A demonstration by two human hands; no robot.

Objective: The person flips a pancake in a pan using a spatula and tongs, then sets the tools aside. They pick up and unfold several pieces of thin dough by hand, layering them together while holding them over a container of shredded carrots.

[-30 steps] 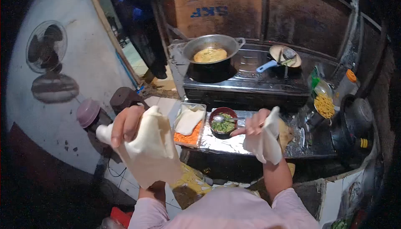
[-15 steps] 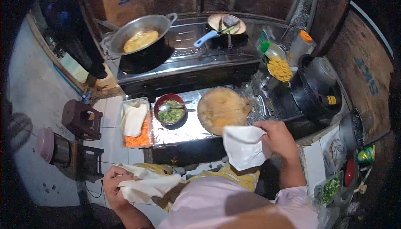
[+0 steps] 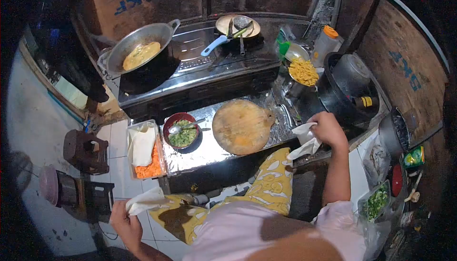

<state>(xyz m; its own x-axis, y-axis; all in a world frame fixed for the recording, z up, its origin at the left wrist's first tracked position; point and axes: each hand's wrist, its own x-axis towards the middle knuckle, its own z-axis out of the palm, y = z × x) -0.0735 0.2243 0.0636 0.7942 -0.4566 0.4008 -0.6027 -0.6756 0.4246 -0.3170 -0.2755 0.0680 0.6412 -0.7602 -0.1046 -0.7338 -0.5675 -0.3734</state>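
Pinched in my left hand (image 3: pixel 126 224) is a thin, limp white wrapper sheet (image 3: pixel 146 201), held low above my left thigh. My right hand (image 3: pixel 328 128) grips another thin white sheet (image 3: pixel 304 147), which hangs folded beside the counter's front edge. Between the hands, a round wooden cutting board (image 3: pixel 242 128) lies on the foil-covered surface. Left of the board stands a red bowl (image 3: pixel 166 133) with a green mixture and a spoon (image 3: pixel 188 125). A clear container (image 3: pixel 131 158) holds shredded orange carrot (image 3: pixel 150 167), partly covered by a white sheet (image 3: pixel 144 147).
A large wok (image 3: pixel 114 61) with yellow food in oil and a blue-handled pan (image 3: pixel 214 45) sit on the stove. At right are a pot of yellow pieces (image 3: pixel 303 73), an orange-lidded jar (image 3: pixel 325 47), dark pots and a bag of chopped greens (image 3: pixel 376 204). Stools (image 3: pixel 85 151) stand at left.
My right hand has moved right and up, away from the cutting board, and its sheet now hangs folded. My left hand has shifted slightly left and down. The view has turned a little.
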